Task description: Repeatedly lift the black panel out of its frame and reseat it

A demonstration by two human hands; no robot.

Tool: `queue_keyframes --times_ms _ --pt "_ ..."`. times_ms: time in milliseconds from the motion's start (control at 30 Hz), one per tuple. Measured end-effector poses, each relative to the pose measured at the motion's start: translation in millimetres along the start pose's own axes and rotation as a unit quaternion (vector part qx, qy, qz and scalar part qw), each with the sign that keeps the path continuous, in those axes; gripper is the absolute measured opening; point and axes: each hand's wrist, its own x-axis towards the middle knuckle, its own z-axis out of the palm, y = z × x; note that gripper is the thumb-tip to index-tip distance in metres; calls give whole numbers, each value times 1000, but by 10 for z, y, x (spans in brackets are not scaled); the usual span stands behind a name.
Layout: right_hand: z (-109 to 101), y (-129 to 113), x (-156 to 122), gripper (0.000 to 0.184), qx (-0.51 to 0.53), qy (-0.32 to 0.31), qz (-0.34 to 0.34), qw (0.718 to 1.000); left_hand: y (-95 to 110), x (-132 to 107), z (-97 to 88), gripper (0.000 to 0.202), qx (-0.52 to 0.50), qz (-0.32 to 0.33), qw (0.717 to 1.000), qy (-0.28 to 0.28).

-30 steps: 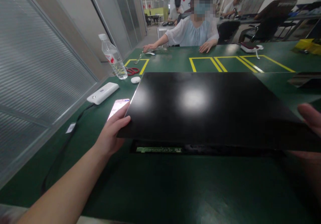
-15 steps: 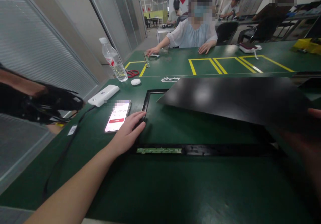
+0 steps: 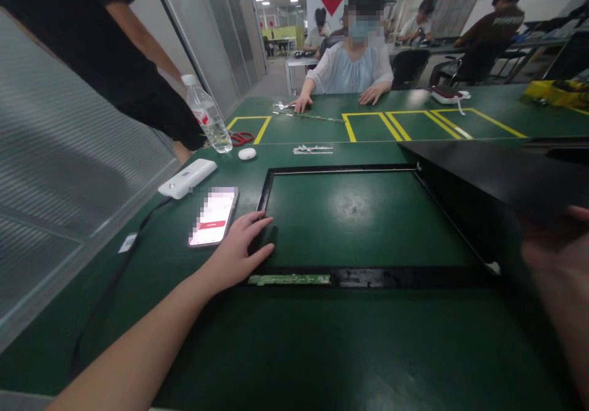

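Note:
A black rectangular frame (image 3: 338,169) lies flat on the green table (image 3: 322,349), with a green circuit strip (image 3: 289,280) along its near edge. My left hand (image 3: 239,248) rests open on the frame's left side, fingers flat. My right hand (image 3: 559,264), blurred at the right edge, grips a large black panel (image 3: 497,169) that is held off to the right above the frame's right end.
A phone (image 3: 212,216) lies left of the frame, with a white power bank (image 3: 188,178), a water bottle (image 3: 208,115), red scissors (image 3: 242,136) and a small white case (image 3: 247,153) beyond. A person in black stands at the left. A seated person (image 3: 352,61) faces me across yellow-taped zones.
The black panel was lifted off the frame and carried right. My left hand let go of it and settled on the frame's left side. A person in black walked in at the left.

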Motion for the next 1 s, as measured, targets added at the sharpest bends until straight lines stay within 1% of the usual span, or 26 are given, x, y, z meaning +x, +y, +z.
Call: queue_keyframes --times_ms 67,100,267,433,500,600,767,900,1000 --pt "20 6 32 17 40 47 30 998 -7 0 0 61 3 4 1000 -2" --pt "25 7 41 18 51 57 35 996 -12 0 1 62 5 6 1000 -3" --pt "17 4 55 19 36 44 38 998 -32 7 17 60 21 15 1000 -5" --pt "3 4 73 19 37 81 85 992 -31 5 22 58 22 16 1000 -5" --pt "-10 22 87 22 41 78 102 991 -23 2 18 56 17 14 1000 -3" --pt "-28 57 114 24 36 71 107 991 -12 1 13 55 11 12 1000 -4" --pt "-8 41 106 29 38 114 143 982 -19 4 12 53 4 12 1000 0" --pt "-4 29 90 29 45 109 145 982 -35 9 21 54 16 15 1000 -3" --pt "-34 71 126 29 33 111 146 982 -31 10 23 54 23 20 1000 -1"
